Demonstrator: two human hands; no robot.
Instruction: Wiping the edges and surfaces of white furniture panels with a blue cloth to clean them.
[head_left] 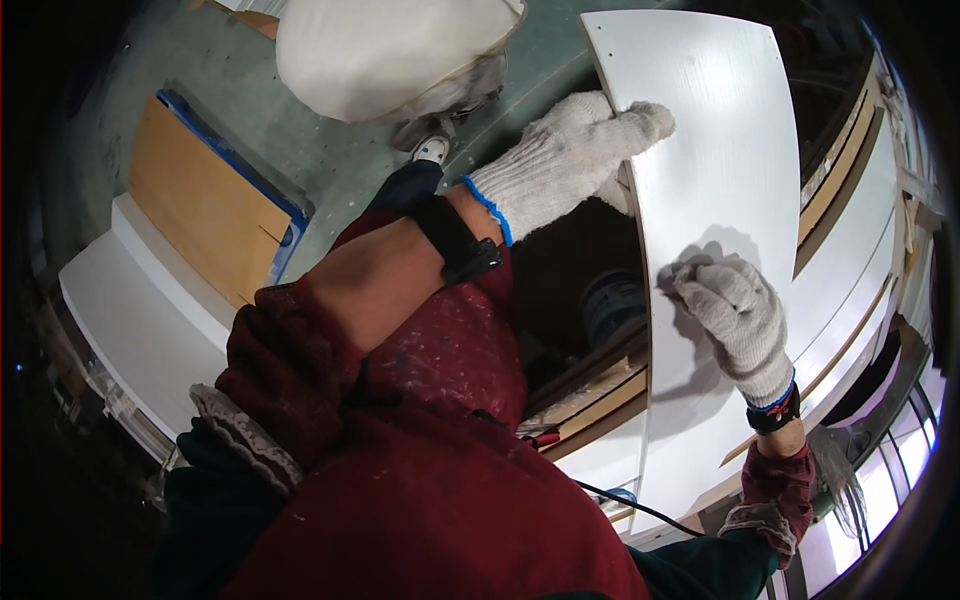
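Observation:
A long white panel (715, 150) with a smooth face and small holes near its corners lies in front of me, to the right. My left hand (585, 145), in a white knit glove with a blue cuff, grips its left edge, thumb on top and fingers partly hidden under it. Over the panel's face is my right hand (735, 315), gloved the same way, its fingers closed together. A dark bit shows at those fingertips; whether it is a held piece or shadow is unclear.
More white panels (850, 285) with bare wood edges lie under and right of this one. At left, a tan board (195, 200) with a blue-edged piece stands by white curved parts (140, 290). A large off-white bundle (390, 55) sits ahead. A bucket (612, 300) is below.

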